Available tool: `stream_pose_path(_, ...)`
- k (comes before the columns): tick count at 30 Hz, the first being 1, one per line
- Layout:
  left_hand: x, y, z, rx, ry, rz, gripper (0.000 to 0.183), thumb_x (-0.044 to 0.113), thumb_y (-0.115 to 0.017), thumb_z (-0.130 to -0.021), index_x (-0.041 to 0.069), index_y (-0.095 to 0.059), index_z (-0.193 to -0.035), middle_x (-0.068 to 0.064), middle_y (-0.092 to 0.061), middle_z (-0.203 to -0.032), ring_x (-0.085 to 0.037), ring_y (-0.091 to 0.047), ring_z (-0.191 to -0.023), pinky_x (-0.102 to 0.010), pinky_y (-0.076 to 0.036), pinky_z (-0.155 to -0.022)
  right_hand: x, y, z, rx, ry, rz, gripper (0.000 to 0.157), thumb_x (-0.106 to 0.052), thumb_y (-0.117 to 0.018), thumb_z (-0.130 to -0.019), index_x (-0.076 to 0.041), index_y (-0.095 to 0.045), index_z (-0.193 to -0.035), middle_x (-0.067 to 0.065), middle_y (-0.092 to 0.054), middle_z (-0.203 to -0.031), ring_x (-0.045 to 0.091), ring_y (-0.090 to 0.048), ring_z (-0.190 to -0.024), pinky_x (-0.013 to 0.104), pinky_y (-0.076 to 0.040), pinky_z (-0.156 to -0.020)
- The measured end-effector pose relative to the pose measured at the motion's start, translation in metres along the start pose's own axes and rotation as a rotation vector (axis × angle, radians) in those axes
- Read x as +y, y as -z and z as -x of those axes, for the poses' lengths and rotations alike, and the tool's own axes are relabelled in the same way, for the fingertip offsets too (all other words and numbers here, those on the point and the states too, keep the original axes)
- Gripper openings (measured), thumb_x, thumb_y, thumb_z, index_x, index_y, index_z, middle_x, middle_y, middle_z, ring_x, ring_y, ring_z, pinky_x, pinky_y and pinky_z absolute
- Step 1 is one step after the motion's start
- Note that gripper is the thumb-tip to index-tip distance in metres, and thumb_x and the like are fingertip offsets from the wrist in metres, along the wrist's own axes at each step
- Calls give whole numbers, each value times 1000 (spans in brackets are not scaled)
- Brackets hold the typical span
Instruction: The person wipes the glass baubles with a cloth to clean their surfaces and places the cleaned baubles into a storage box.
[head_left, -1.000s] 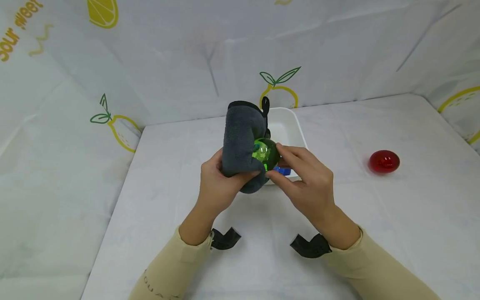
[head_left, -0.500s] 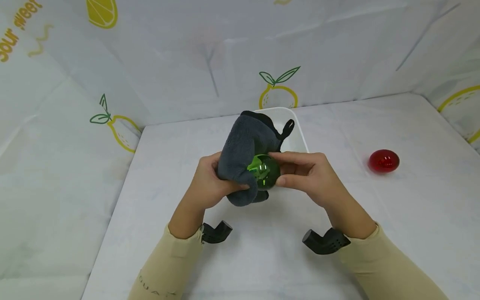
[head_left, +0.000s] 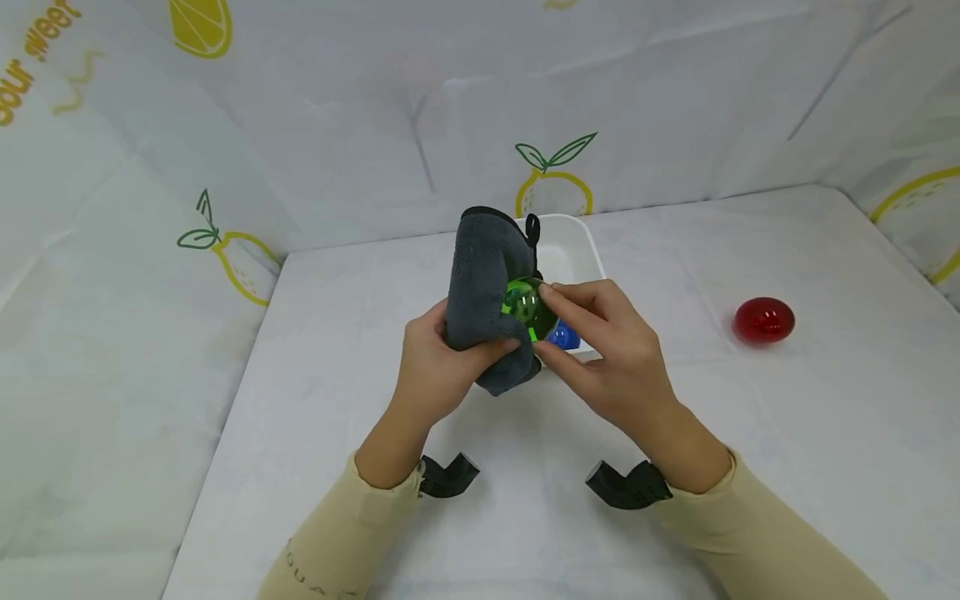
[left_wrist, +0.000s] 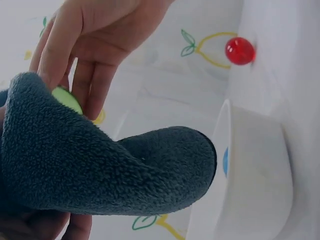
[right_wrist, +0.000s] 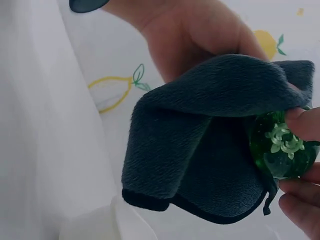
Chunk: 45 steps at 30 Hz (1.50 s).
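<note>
My left hand [head_left: 435, 362] grips a dark grey plush cloth [head_left: 480, 283] with black edging and a small hanging loop. The cloth is folded around one side of a clear green ball [head_left: 525, 304], egg-like in shape. My right hand [head_left: 618, 358] pinches the ball's other side between thumb and fingers. In the right wrist view a pale flower-like pattern shows within the green ball [right_wrist: 282, 147]. Both hands hold these above the table, in front of a white container [head_left: 573, 250]. A blue piece [head_left: 564, 335] lies in the container, partly hidden by my right hand.
A shiny red egg-shaped ball [head_left: 763, 321] lies on the white-covered table [head_left: 810, 450] to the right. Behind the table hangs a white sheet [head_left: 337, 125] printed with lemons. Black wrist devices [head_left: 630, 485] sit at both cuffs.
The cloth and green ball dipped toward me and tilted half a second ago, then rose back near their earlier place. My right hand's fingers shifted on the ball.
</note>
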<state>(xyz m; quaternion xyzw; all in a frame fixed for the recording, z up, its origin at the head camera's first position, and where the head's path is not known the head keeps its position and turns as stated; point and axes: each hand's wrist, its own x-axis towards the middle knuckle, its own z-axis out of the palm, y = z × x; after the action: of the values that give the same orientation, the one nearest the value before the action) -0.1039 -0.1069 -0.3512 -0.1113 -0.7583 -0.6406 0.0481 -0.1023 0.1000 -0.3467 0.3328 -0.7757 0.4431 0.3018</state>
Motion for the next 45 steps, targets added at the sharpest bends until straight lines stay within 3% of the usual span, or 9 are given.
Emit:
stream_pose_path(7,0,9,-1,-92,-107,-47,39,6,-83,-77,1,-68,-112,-12,-72,-104,-18,-69,-92,-35,-59,-81,2,4,-1,-111,-112,-187,50,-3,-82,-78,1,-66,-125,13,-59,-113,19,-60,-104,15,-51,-89)
stream_pose_path(9,-1,12,-1,-118,-151,-61,39,4,-82,-77,0,-68,-112,-12,-72,-104,-18,-68,-92,-35,-59,-82,4,4,0,-164,-224,-292,54,9,-79,-75,2,-65,-126,10,-60,-109,15,-60,-101,16,-53,-85)
stream_pose_path(15,-1,19,-4,-247,-318,-45,42,-5,-78,-76,0,-67,-117,-13,-70,-113,-22,-65,-101,-37,-54,-90,15,2,3,-304,-660,-761,35,4,-65,-89,1,-64,-124,1,-67,-111,16,-68,-94,29,-58,-82)
stream_pose_path(18,0,21,-5,-309,-352,-42,49,-6,-78,-77,0,-64,-124,-12,-67,-121,-22,-64,-108,-38,-52,-95,19,1,4,-338,-772,-967,29,2,-57,-94,-8,-67,-119,1,-69,-112,15,-70,-94,36,-59,-84)
stream_pose_path(24,-1,20,-6,-274,-367,-123,60,2,-84,-74,7,-62,-130,-7,-67,-123,-18,-63,-112,-35,-51,-97,22,2,3,-293,-815,-1150,28,-3,-48,-100,-12,-70,-116,4,-71,-110,14,-71,-93,35,-59,-82)
stream_pose_path(29,-6,17,-8,-159,-509,-280,69,2,-87,-71,2,-58,-133,-12,-65,-128,-22,-61,-119,-35,-49,-101,19,2,2,-187,-876,-1275,29,-7,-44,-104,-8,-72,-110,4,-73,-104,15,-72,-89,32,-59,-82)
stream_pose_path(34,-7,18,-8,-113,-583,-318,62,-2,-84,-70,-1,-61,-127,-16,-65,-125,-27,-61,-119,-37,-50,-101,18,3,2,-222,-887,-1260,24,-9,-48,-103,-8,-70,-112,5,-73,-106,18,-73,-92,33,-59,-83)
stream_pose_path(39,-7,20,-8,-89,-512,-244,46,-6,-79,-73,0,-69,-117,-15,-70,-116,-26,-63,-115,-37,-51,-98,18,2,3,-195,-829,-1253,22,-1,-54,-99,-7,-65,-116,5,-71,-109,17,-73,-93,34,-58,-85)
stream_pose_path(45,-5,10,-3,42,-321,-187,28,-3,-78,-76,0,-73,-103,-13,-74,-100,-19,-69,-93,-34,-57,-81,10,-6,4,5,-776,-1201,33,8,-60,-91,-7,-58,-119,6,-65,-115,16,-70,-93,32,-58,-86)
